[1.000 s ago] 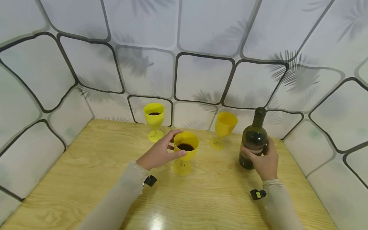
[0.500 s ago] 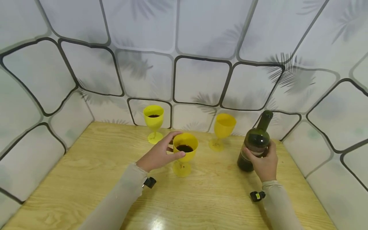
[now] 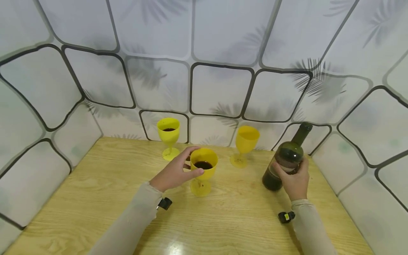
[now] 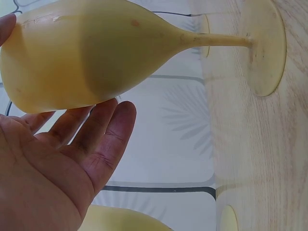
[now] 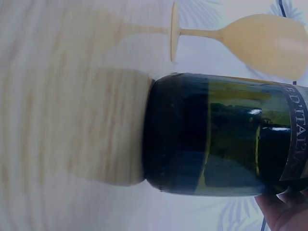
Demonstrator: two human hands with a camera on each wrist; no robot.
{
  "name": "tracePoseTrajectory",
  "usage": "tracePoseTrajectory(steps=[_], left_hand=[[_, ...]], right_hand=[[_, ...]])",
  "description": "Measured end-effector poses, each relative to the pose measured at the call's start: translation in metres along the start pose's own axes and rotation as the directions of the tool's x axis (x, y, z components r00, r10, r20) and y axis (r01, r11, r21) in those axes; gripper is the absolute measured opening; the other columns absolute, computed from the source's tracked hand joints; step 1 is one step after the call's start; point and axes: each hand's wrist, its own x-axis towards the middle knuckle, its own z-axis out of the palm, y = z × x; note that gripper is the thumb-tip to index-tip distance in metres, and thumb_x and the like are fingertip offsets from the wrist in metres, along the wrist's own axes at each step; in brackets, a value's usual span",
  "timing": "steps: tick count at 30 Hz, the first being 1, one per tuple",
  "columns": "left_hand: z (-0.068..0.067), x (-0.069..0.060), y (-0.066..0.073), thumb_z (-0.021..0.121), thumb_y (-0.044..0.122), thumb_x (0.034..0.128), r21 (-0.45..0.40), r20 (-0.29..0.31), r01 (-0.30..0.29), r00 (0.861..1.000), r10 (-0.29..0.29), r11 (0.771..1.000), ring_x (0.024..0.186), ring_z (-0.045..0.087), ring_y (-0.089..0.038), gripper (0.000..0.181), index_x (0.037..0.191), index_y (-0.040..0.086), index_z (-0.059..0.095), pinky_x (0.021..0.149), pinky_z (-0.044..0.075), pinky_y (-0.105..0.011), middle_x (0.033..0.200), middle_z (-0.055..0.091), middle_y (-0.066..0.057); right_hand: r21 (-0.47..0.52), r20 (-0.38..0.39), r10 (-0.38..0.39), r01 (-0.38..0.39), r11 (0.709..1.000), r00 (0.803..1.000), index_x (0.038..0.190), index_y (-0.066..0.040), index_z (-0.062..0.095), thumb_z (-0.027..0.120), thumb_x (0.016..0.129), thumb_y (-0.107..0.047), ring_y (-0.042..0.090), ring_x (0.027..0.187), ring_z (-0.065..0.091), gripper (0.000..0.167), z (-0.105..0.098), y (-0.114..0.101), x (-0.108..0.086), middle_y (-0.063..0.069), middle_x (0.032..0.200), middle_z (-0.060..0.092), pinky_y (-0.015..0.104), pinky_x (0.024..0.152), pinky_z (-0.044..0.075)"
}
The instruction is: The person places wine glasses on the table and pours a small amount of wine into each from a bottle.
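Note:
My left hand (image 3: 176, 171) holds a yellow goblet (image 3: 200, 186) by its bowl, thumb at the front near the rim and fingers behind. Dark liquid shows inside this goblet, and its foot stands on the table. In the left wrist view the fingers (image 4: 103, 139) lie against the bowl (image 4: 110, 53). Over on the right, my right hand (image 3: 294, 182) grips a dark green wine bottle (image 3: 288, 151) round its labelled body. The bottle leans with its neck to the right; its base (image 5: 163, 134) is at or very near the tabletop, and I cannot tell whether it touches.
A brighter yellow goblet (image 3: 169, 132) with dark liquid stands at the back left. Another goblet (image 3: 247, 140), orange-yellow, stands at the back between the held goblet and the bottle; no liquid shows in it. A patterned wall (image 3: 220, 90) closes off the wooden table (image 3: 223, 226) behind and at both sides.
In my right hand the bottle has gone from nearly upright to leaning, its neck swinging to the right. My left hand keeps its hold on the goblet. The head view shifts slightly.

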Motion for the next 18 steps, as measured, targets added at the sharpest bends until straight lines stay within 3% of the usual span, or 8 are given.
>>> tracePoseTrajectory(steps=[7, 13, 18], left_hand=[[0.001, -0.0002, 0.0014, 0.072, 0.047, 0.0968, 0.001, 0.0, 0.003, 1.0, -0.003, 1.0, 0.119, 0.056, -0.018, 0.073, 0.157, 0.03, 0.035, 0.101, 0.051, -0.042, 0.145, 0.05, 0.006], [0.0013, -0.0001, 0.0003, 0.071, 0.048, 0.0968, 0.014, -0.001, 0.011, 1.0, -0.011, 1.0, 0.12, 0.056, -0.019, 0.075, 0.158, 0.029, 0.033, 0.101, 0.051, -0.042, 0.147, 0.049, 0.003], [0.0004, -0.0008, -0.0007, 0.072, 0.047, 0.0965, 0.008, 0.0, 0.018, 1.0, -0.018, 1.0, 0.12, 0.056, -0.018, 0.077, 0.159, 0.029, 0.032, 0.101, 0.051, -0.041, 0.149, 0.048, 0.003]], right_hand=[[-0.016, -0.001, 0.003, -0.003, 1.0, 1.0, 0.148, -0.011, 0.04, 0.087, 0.084, -0.013, 0.002, 0.11, 0.055, 0.079, -0.0007, 0.0031, -0.0004, -0.007, 0.127, 0.056, 0.016, 0.089, 0.045], [-0.066, -0.026, 0.005, -0.006, 0.998, 1.0, 0.145, -0.008, 0.047, 0.087, 0.086, -0.018, -0.002, 0.106, 0.054, 0.072, 0.0017, 0.0065, -0.0014, -0.005, 0.124, 0.059, 0.02, 0.09, 0.043], [-0.082, -0.004, 0.031, -0.031, 0.996, 1.0, 0.144, -0.007, 0.048, 0.085, 0.088, -0.024, -0.002, 0.104, 0.055, 0.069, 0.0032, 0.0085, -0.0014, 0.002, 0.125, 0.063, 0.018, 0.088, 0.043]])
